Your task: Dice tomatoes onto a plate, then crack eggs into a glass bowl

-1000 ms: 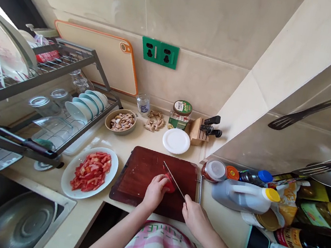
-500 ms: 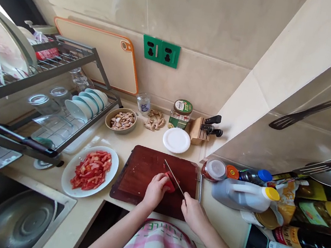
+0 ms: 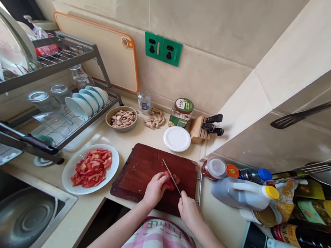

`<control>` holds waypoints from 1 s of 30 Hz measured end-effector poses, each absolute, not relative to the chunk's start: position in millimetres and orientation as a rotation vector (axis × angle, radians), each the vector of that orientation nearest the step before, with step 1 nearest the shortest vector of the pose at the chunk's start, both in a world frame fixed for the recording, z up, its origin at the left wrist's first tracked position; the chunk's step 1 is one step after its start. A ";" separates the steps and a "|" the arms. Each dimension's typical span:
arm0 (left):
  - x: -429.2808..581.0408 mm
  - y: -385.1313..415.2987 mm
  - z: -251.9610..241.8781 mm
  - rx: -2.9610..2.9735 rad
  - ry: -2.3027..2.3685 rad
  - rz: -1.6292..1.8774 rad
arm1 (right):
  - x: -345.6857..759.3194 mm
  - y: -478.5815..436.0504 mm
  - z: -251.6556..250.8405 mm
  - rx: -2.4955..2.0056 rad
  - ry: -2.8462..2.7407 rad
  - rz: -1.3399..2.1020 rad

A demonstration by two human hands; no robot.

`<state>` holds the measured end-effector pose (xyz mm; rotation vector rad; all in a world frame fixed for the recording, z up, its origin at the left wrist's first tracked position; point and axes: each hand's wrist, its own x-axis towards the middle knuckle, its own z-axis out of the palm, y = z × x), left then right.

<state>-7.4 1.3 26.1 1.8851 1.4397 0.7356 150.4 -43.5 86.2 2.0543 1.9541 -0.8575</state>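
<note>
On the dark red-brown cutting board [image 3: 138,174], my left hand [image 3: 155,189] is closed on a piece of tomato [image 3: 170,184], fingers bent over its top. My right hand [image 3: 189,209] grips a knife [image 3: 172,176] by its handle, which the fist hides. The blade slants up and to the left, against the tomato beside my left fingertips. Some cut tomato lies just right of the blade. To the left of the board, a white plate [image 3: 113,176] bears a heap of cut tomato [image 3: 93,167].
Behind the board are a small white plate [image 3: 177,139], a knife block [image 3: 198,130], a jar [image 3: 181,114], ginger [image 3: 155,119] and a bowl of garlic [image 3: 122,119]. A dish rack [image 3: 83,63] and sink [image 3: 66,204] lie left. A jug [image 3: 241,194] and several bottles crowd the right.
My right hand and the knife have shifted slightly left, toward my left fingers. More cut tomato shows right of the blade. My left hand stays nearly in place.
</note>
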 end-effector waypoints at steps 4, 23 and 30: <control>-9.3 0.7 24.6 1.912 1.440 0.732 | 163.7 -48.2 107.8 2.039 2.048 -0.883; -12.4 0.0 20.6 1.909 1.420 0.764 | 162.5 -49.1 105.9 2.016 2.086 -0.901; -11.5 0.7 19.4 1.919 1.412 0.775 | 158.6 -54.4 123.6 1.991 2.003 -0.901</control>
